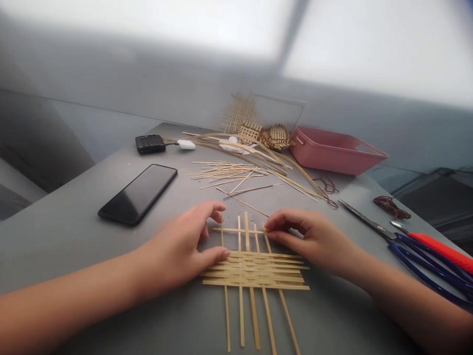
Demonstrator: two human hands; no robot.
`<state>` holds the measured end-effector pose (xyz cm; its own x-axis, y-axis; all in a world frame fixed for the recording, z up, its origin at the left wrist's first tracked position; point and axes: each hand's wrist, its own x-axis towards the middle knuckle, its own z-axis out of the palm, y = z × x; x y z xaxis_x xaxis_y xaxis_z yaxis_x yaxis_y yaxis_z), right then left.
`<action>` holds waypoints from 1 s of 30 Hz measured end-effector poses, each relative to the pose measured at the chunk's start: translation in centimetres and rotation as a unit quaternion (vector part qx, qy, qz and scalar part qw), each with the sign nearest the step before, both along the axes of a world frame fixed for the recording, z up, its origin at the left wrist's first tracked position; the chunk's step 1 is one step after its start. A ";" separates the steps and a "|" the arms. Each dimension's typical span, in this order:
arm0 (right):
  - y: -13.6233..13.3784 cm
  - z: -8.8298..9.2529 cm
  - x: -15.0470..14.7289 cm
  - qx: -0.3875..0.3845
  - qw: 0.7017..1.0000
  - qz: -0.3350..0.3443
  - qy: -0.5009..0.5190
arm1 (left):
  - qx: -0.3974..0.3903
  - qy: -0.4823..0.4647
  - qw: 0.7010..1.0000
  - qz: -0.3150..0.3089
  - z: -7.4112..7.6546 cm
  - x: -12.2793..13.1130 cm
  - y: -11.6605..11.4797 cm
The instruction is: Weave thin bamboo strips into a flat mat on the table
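A loosely woven mat of flat bamboo strips (254, 270) lies on the grey table in front of me. Several long strips run toward and away from me, crossed by a packed band of crosswise strips. A separate crosswise bamboo strip (232, 230) passes through the far ends, apart from the band. My right hand (299, 234) pinches that strip's right end between thumb and fingertips, beside the rightmost long strip. My left hand (201, 241) is spread, its thumb resting on the band's left edge and its index finger near the leftmost long strip's tip.
Loose thin strips (225, 172) lie beyond the mat. A black phone (138, 195) and a black box-shaped device (150, 144) are at left. Farther back stand small woven baskets (279, 136) and a pink bin (328, 153). Blue-handled scissors (399, 241) lie at right with brown cord (391, 207).
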<state>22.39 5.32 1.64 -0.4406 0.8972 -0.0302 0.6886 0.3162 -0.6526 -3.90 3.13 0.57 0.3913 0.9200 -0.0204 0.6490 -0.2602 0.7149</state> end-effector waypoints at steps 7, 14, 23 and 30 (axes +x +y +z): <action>0.2 0.6 1.2 0.063 0.992 0.064 -0.087 | 0.033 0.039 0.997 -0.052 -0.1 0.0 0.0; 0.3 1.0 1.4 0.035 0.987 0.078 -0.137 | 0.064 0.069 0.992 -0.078 0.0 0.2 -0.1; -0.2 0.5 0.7 0.022 0.992 0.073 -0.099 | 0.127 0.100 0.983 -0.086 -0.2 0.0 0.0; -0.6 1.7 0.8 -0.032 0.991 0.062 -0.112 | 0.129 0.090 0.984 -0.088 -0.5 -0.2 -0.1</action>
